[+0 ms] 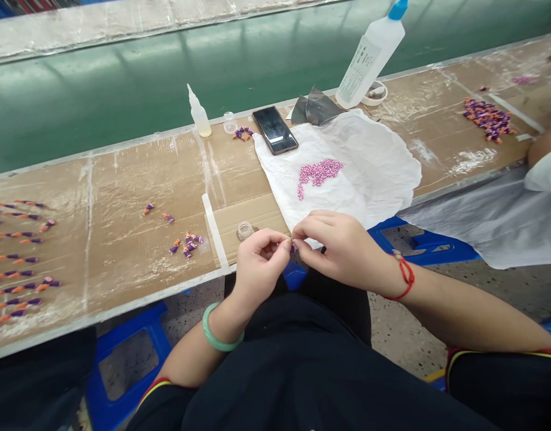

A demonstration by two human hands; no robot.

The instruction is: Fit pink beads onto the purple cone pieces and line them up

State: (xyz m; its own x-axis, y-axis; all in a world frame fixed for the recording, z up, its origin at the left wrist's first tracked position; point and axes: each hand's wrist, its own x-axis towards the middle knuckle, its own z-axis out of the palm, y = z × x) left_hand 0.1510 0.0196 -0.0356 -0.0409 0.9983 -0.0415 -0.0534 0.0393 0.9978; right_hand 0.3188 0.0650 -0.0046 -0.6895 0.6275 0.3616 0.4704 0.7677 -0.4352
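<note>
My left hand (261,265) and my right hand (332,244) meet over the front edge of the cardboard-covered bench (122,239). Their fingertips pinch a tiny purple piece (292,248), mostly hidden by my fingers. A heap of small pink beads (317,175) lies on a crumpled white plastic sheet (374,161), just beyond my right hand. Close to my left fingers stands a small clear jar (244,230). Purple-and-orange beaded pieces (185,244) lie in small groups on the bench to the left.
Rows of striped pieces (15,269) cover the bench's left end. A smartphone (275,129), glue bottles (371,57) and a further purple-orange pile (488,120) stand beyond. A co-worker's arm (544,143) enters at right. A green belt (100,102) runs behind; blue stools (127,365) stand below.
</note>
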